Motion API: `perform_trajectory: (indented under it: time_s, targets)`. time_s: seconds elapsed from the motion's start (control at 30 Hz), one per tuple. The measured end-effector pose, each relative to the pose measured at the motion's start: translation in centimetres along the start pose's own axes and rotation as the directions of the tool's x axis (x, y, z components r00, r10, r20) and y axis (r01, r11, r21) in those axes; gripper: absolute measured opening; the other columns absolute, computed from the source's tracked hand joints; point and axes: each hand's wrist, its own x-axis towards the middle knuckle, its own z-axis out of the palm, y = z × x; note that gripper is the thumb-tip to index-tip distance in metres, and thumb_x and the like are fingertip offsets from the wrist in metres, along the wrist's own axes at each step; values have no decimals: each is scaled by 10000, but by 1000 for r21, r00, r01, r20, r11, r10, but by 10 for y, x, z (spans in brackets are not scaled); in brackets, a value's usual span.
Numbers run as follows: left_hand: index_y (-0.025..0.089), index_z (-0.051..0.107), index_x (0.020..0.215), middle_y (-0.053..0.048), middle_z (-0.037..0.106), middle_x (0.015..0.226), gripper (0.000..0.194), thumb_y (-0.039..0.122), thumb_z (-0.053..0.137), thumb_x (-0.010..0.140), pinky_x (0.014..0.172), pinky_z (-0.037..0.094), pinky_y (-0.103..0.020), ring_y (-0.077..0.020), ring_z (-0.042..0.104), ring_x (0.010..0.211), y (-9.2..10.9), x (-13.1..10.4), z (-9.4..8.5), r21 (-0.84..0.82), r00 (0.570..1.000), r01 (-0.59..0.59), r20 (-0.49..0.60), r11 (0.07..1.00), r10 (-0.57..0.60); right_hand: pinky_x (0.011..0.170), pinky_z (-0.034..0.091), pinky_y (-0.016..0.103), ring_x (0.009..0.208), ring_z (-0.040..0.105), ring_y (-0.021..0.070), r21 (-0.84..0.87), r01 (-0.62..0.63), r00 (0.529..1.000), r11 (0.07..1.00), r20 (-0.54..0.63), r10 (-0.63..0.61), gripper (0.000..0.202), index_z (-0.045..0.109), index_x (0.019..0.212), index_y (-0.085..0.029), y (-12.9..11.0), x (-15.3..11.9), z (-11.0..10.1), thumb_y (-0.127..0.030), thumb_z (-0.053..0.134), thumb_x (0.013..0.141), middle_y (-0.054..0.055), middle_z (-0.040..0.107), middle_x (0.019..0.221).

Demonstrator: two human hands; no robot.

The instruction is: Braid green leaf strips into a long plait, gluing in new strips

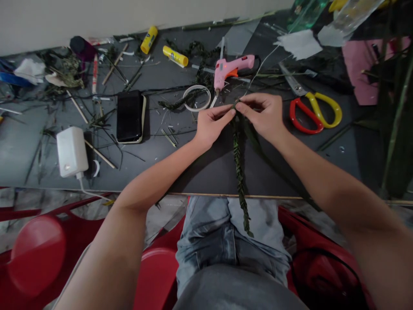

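A dark green braided strip [238, 168] hangs from between my hands, over the table's front edge and above my lap. My left hand [211, 125] pinches the top of the braid between thumb and fingers. Close against it, my right hand [266, 116] pinches the same top end. A long flat green leaf strip [261, 150] trails from there down to the right, beneath my right forearm. Just beyond my hands lies a pink glue gun [222, 75] with an orange trigger, its nozzle toward me.
Red and yellow scissors [314, 112] lie right of my right hand. A tape ring [196, 98], a black phone [129, 116] and a white adapter [71, 151] are to the left. Yellow glue sticks [175, 56] lie farther back. Leaf scraps litter the dark table [200, 176].
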Motion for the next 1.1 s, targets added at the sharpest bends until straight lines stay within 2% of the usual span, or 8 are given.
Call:
perform_trajectory:
  time_s: [0.13, 0.27, 0.4, 0.57, 0.8, 0.9, 1.1]
  targets:
    - [213, 821, 967, -44, 809, 1033, 319, 431, 874, 741, 970, 601, -407, -223, 754, 1027, 1, -2, 2, -6, 999, 8, 35, 1000, -8, 771, 610, 405, 790, 710, 216, -27, 16, 999, 1000, -46, -17, 379, 767, 913, -225, 4, -5, 7, -584, 803, 799, 67, 756, 893]
    - [226, 810, 993, -21, 806, 989, 341, 472, 853, 761, 947, 611, -385, -223, 753, 1028, 0, 2, 1, -9, 996, 40, 79, 999, -39, 784, 610, 401, 821, 713, 221, -54, 12, 998, 998, -57, -15, 338, 766, 910, -227, 1, -7, 8, -552, 794, 821, 66, 756, 912]
    - [253, 789, 1085, -10, 790, 1110, 367, 418, 862, 766, 987, 599, -405, -250, 719, 1153, 0, 5, 0, -21, 994, 72, 89, 997, -70, 763, 597, 379, 802, 704, 209, -65, -6, 998, 998, -59, 2, 348, 757, 909, -219, -4, -6, 4, -555, 790, 824, 61, 753, 895]
    - [233, 797, 1050, -27, 790, 1111, 307, 376, 851, 784, 1012, 595, -421, -261, 697, 1208, 2, 4, -1, -84, 990, 141, 40, 986, -138, 671, 545, 337, 639, 613, 157, -153, -5, 998, 988, 63, 15, 347, 700, 772, -200, -8, -3, -6, -525, 819, 795, 29, 689, 720]
    - [232, 806, 971, -5, 799, 998, 289, 356, 895, 726, 921, 638, -374, -238, 729, 1122, 11, 3, 1, -119, 956, 267, -89, 956, -278, 673, 525, 345, 648, 607, 163, -215, 27, 985, 976, 171, 10, 195, 669, 760, -197, -14, -3, -9, -350, 779, 813, 34, 672, 715]
    - [239, 808, 971, 6, 800, 954, 264, 353, 883, 745, 898, 645, -384, -230, 741, 1082, 9, 5, -1, -100, 959, 258, -95, 961, -268, 679, 531, 352, 665, 612, 173, -211, 4, 977, 978, 209, 41, 166, 676, 766, -199, -14, -2, -8, -326, 778, 797, 34, 674, 722]
    - [311, 804, 969, 23, 809, 931, 261, 458, 864, 762, 915, 640, -441, -240, 714, 1111, -5, 7, -6, -38, 972, 222, -67, 974, -224, 680, 552, 367, 681, 622, 191, -152, -57, 968, 987, 233, 92, 196, 692, 736, -218, -12, 0, -11, -363, 823, 748, 27, 655, 676]
